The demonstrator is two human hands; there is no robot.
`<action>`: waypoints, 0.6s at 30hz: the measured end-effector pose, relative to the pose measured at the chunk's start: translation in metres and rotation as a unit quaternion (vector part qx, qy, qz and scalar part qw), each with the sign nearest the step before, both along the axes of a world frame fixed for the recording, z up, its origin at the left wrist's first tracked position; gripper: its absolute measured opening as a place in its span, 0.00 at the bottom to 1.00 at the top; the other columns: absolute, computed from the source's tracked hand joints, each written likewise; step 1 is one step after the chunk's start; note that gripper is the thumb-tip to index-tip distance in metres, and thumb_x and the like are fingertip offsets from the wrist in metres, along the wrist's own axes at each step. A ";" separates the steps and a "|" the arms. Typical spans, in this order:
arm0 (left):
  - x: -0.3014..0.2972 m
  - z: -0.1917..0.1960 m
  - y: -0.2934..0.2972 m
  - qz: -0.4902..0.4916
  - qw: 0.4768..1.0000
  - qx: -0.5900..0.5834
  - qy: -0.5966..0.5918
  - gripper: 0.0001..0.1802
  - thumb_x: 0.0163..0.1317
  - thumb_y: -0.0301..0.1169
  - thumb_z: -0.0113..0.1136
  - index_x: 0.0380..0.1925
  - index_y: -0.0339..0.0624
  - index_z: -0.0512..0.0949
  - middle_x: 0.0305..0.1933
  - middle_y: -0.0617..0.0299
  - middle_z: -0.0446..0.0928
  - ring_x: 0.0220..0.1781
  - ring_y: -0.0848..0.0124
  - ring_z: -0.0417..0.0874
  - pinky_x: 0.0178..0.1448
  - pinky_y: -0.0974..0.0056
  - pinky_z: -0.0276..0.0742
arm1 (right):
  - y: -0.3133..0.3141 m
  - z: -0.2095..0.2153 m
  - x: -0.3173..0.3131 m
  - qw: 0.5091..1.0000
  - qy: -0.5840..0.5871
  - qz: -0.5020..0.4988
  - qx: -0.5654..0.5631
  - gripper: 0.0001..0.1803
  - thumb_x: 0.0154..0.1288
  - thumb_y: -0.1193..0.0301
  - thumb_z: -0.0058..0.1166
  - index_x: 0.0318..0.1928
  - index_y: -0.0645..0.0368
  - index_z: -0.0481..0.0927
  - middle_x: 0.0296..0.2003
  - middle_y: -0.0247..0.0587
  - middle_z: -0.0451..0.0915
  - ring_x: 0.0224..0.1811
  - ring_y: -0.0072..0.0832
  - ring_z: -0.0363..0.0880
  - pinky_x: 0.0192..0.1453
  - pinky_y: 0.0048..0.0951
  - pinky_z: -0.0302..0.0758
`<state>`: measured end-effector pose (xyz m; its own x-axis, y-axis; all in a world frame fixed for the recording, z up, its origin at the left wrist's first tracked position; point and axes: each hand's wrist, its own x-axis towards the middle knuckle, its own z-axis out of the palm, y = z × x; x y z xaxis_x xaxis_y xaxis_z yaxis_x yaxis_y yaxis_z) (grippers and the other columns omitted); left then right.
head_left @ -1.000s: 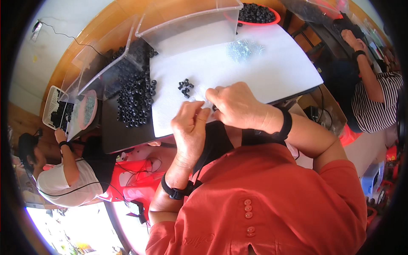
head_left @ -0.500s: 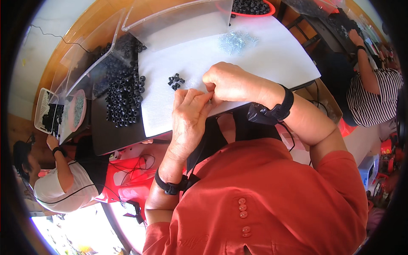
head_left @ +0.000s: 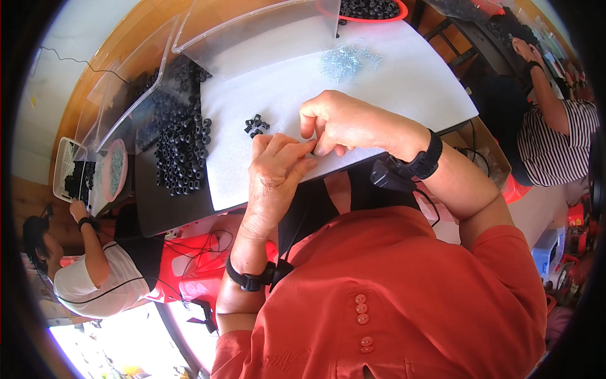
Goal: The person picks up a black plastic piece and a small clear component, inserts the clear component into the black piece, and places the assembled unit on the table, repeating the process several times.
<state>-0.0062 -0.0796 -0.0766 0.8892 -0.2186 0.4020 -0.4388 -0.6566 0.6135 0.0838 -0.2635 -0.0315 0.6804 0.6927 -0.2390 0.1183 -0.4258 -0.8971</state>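
My left hand [head_left: 274,170] lies at the near edge of the white table mat, its fingers bent and fingertips pinched together. My right hand [head_left: 341,125] meets it there, with the index finger curled and the thumb reaching down to the left fingertips. A tiny dark spot shows between the fingertips, too small to name. Just beyond my left hand lies a small cluster of black plastic pieces [head_left: 257,124]. Farther off, a loose heap of small, shiny, pale blue-clear pieces [head_left: 344,62] rests on the mat.
Many black ring-shaped parts [head_left: 180,158] spread at the left from a tipped clear bin [head_left: 136,104]. Another clear bin [head_left: 265,41] stands at the back, beside a red bowl [head_left: 399,14] of black parts. Co-workers sit at left [head_left: 104,278] and right [head_left: 558,136].
My right hand's index finger and thumb have spread apart, where they were bunched before. My left hand has shifted slightly left and nearer, and its thumb now shows apart from the fingers.
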 end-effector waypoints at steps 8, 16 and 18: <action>0.005 -0.006 -0.015 0.062 0.996 -0.046 -0.034 0.06 0.54 0.21 0.67 0.33 0.41 0.84 0.32 0.65 0.79 0.42 0.66 0.69 0.49 0.63 0.68 | -0.001 -0.004 -0.001 1.000 -0.007 0.000 0.026 0.06 0.53 0.85 0.53 0.33 0.64 0.76 0.23 0.37 0.79 0.19 0.21 0.73 0.21 0.24 0.68; 0.010 -0.006 -0.012 0.059 0.997 -0.053 -0.001 0.07 0.52 0.18 0.66 0.29 0.40 0.82 0.31 0.65 0.76 0.41 0.66 0.67 0.49 0.63 0.67 | 0.003 -0.013 0.000 0.997 -0.064 -0.006 0.049 0.04 0.52 0.85 0.52 0.28 0.64 0.75 0.21 0.36 0.78 0.19 0.20 0.72 0.22 0.24 0.68; 0.013 -0.005 -0.013 0.055 0.997 -0.047 0.007 0.07 0.52 0.17 0.66 0.29 0.40 0.81 0.30 0.65 0.75 0.40 0.65 0.67 0.49 0.63 0.67 | 0.002 -0.014 0.001 0.996 -0.066 -0.018 0.054 0.04 0.52 0.85 0.52 0.27 0.64 0.75 0.21 0.36 0.78 0.20 0.21 0.73 0.22 0.25 0.68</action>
<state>0.0067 -0.0930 -0.0819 0.9111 -0.0816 0.4040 -0.3590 -0.6388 0.6805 0.0850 -0.2612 -0.0457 0.7258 0.6842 -0.0720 0.2244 -0.3343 -0.9154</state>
